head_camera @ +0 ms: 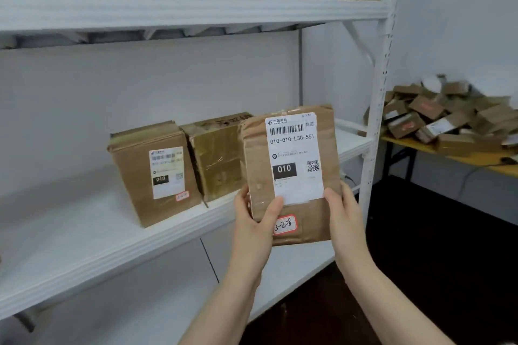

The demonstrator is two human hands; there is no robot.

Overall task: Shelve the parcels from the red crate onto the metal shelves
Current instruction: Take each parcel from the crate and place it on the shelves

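I hold a brown parcel [291, 173] upright in front of the middle shelf [92, 235]. It bears a white label reading 010-010-L30-551 and a red-edged sticker marked 3-28. My left hand [253, 221] grips its lower left edge, thumb across the front. My right hand [343, 213] grips its lower right edge. Two brown parcels stand on that shelf: a labelled one [154, 173] on the left and a taped one [217, 154] beside it, partly hidden behind the held parcel. The red crate is out of view.
The upper shelf [196, 8] carries several labelled parcels. A white perforated upright [377, 109] ends the rack on the right. Beyond it a yellow table [473, 158] holds a heap of small boxes. A lower shelf board [291, 272] and dark floor lie below.
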